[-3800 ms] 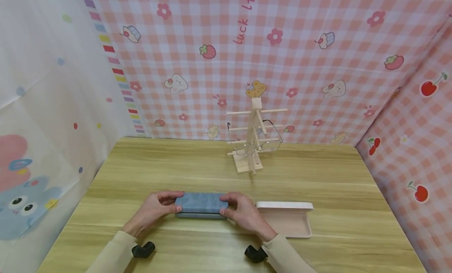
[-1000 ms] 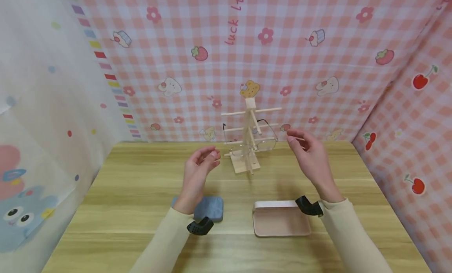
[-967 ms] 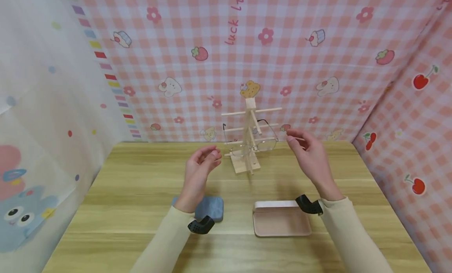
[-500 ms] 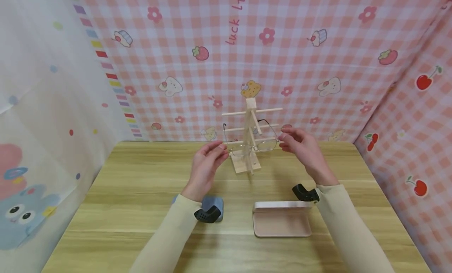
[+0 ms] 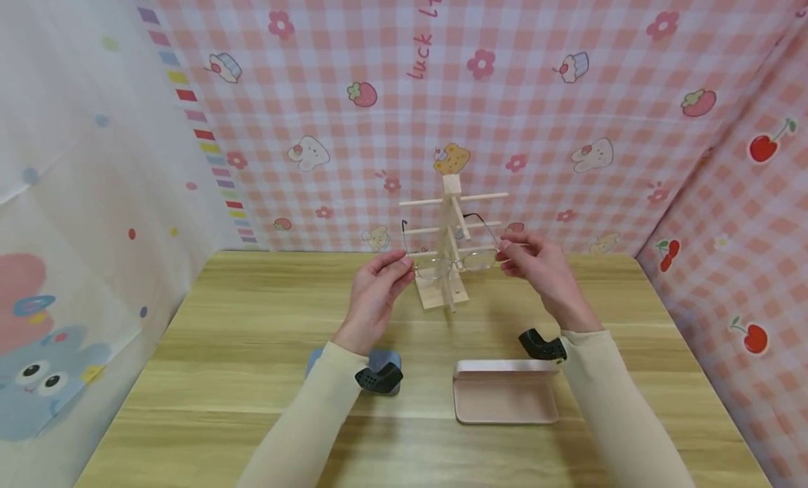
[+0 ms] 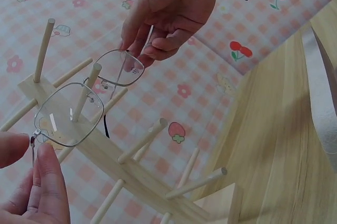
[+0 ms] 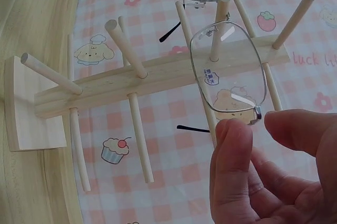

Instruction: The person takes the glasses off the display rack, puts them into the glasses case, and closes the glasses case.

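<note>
A pair of thin metal-framed glasses [image 5: 477, 261] hangs on a wooden peg stand [image 5: 451, 186] at the back of the table. My left hand [image 5: 371, 302] pinches the frame's left end between thumb and fingers, by the hinge, as the left wrist view shows closely. At the other end, my right hand [image 5: 548, 274] has thumb and fingertips at the right hinge [image 7: 258, 113], with the temple running between them. One peg passes through the frame near the nose bridge. Both temples stay unfolded, their dark tips [image 7: 192, 128] pointing back past the pegs.
A blue glasses case [image 5: 315, 362] lies on the table, partly covered by my left forearm. To its right stands an opened white case [image 5: 505, 366] with a pink inside. Checked cloth [image 5: 480, 109] hangs behind the stand; other bare pegs stick out around it.
Earlier both hands held the blue case; they let go and moved up to the stand. Over the last second they closed in from both sides onto the glasses' hinges.
</note>
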